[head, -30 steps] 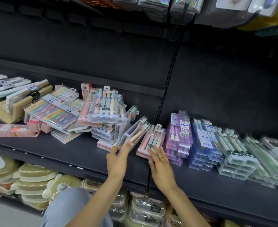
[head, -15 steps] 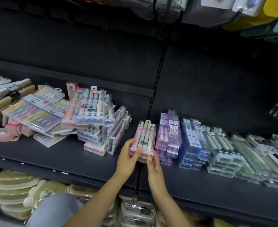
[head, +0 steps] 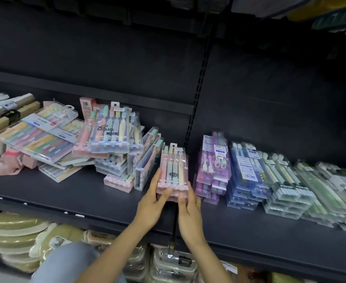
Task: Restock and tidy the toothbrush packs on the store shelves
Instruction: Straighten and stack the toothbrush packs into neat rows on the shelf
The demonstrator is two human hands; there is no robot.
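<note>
While gripped — "138"-labelled pink pack [head: 173, 172]

Glossy clear plastic toothbrush packs [head: 173, 172], matt shelf [head: 82, 188]

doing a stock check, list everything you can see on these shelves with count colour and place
pink toothbrush packs: small stack, pink, shelf middle, between both hands
purple toothbrush packs: one stack, purple, just right of the pink stack
blue toothbrush packs: one stack, blue, right of the purple
green toothbrush packs: several overlapping stacks, pale green and clear, far right
jumbled toothbrush packs: untidy pile, pastel mix, left of the hands
beige boxes: a few, tan and white, far left
shelf: one, black
bagged goods: many, beige, lower shelf
left hand: grips the pink stack's left side
right hand: fingers on its front right corner
</note>
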